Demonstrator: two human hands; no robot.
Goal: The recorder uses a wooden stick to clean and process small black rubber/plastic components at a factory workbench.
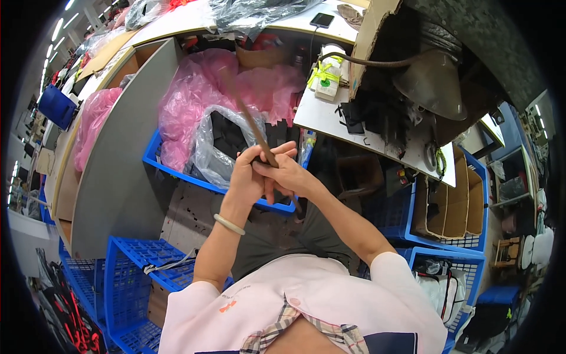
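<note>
A long, thin brown strip (252, 123) slants through my two hands, held in front of my body. Its far end is blurred, so I cannot tell if it is a strap or a stick. My right hand (290, 175) grips it with the thumb lying along it. Close against the right, my left hand (247, 176) has its fingers closed around the same place, partly hidden. A dark bit shows between the hands. Beyond them, a blue crate (154, 154) holds a clear plastic bag (203, 147) with black flat pieces (229, 133) in it.
Pink plastic bags (194, 82) bulge from the crate. To the right, a white table (315, 112) carries a lamp (433, 82) and a tied white bundle (327, 79). A grey panel (127, 153) stands left. Blue baskets (138, 251) flank me; a phone (322, 20) lies farther back.
</note>
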